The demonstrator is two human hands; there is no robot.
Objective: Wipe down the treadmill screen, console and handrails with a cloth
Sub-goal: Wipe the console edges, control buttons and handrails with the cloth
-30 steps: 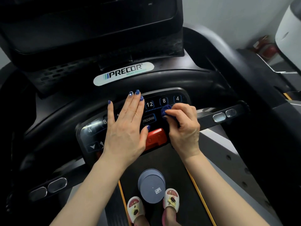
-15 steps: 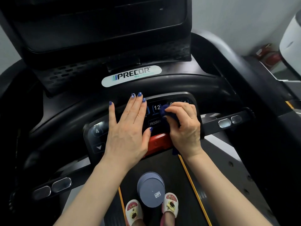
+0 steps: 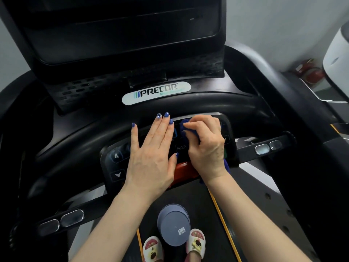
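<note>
together, two hands work one keypad [image 3: 115,163]: left hand [image 3: 151,157] lies flat, fingers straight; right hand [image 3: 205,146] grips one blue cloth [image 3: 184,126].

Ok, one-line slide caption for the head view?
Right hand rubs a blue cloth over the treadmill keypad while the left hand rests flat beside it.

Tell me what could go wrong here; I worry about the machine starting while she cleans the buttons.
1. The left hand lies flat on the keypad and the right hand rubs the blue cloth over keys; a press might start the belt she stands on.
2. The grey tub between her slippers might trip her or tip over.
</note>
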